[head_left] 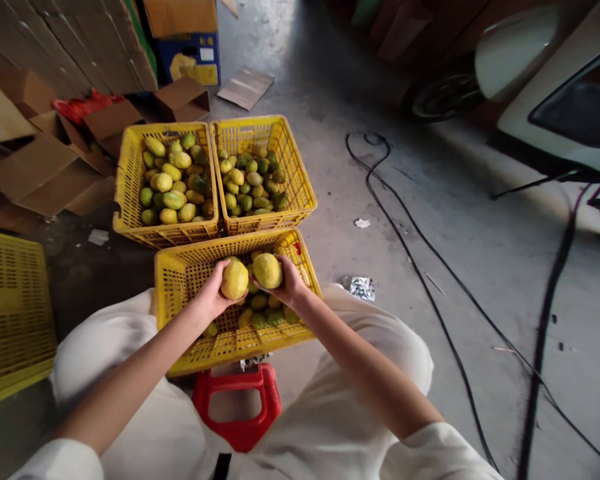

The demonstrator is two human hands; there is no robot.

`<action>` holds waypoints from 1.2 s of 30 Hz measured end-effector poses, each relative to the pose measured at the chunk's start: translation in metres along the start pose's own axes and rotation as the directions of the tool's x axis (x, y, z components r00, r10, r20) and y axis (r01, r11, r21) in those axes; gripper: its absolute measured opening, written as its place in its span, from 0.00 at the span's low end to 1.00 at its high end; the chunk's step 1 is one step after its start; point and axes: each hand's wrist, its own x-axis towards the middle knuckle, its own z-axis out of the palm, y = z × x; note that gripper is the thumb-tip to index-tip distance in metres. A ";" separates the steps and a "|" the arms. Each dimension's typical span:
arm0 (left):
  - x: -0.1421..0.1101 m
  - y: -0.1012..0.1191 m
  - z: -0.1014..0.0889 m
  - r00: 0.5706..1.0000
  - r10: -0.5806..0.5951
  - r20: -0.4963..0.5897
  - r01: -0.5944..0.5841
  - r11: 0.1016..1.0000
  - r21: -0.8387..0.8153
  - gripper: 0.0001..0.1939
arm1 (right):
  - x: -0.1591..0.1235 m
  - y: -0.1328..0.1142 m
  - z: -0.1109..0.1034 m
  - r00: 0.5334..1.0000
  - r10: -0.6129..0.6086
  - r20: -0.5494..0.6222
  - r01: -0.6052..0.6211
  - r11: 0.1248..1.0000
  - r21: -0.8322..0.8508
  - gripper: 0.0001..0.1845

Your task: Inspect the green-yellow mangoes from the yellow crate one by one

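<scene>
My left hand (213, 295) is closed around a roundish yellow fruit (235, 280). A second yellow fruit (268, 271), with a faint green tint, is gripped in my right hand (291, 285). The two fruits are side by side, above a yellow plastic crate (173, 277) in front of my knees. Inside this crate lie several green and yellow fruits (260, 320), mostly towards its right side; my hands hide some of them. The exact kind of fruit is unclear.
Beyond stand a left yellow crate (126, 193) and a right yellow crate (300, 173), both holding similar fruit. Cardboard boxes (45, 167) lie at far left, above another yellow crate (13, 313). A red plastic stool (267, 407) shows between my legs. Black cables (420, 267) cross the floor near a parked vehicle (520, 87).
</scene>
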 end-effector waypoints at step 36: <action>-0.006 0.010 0.000 0.996 0.053 0.074 -0.057 0.996 0.061 0.14 | -0.012 0.005 0.001 0.988 -0.105 0.110 0.120 0.984 -0.131 0.07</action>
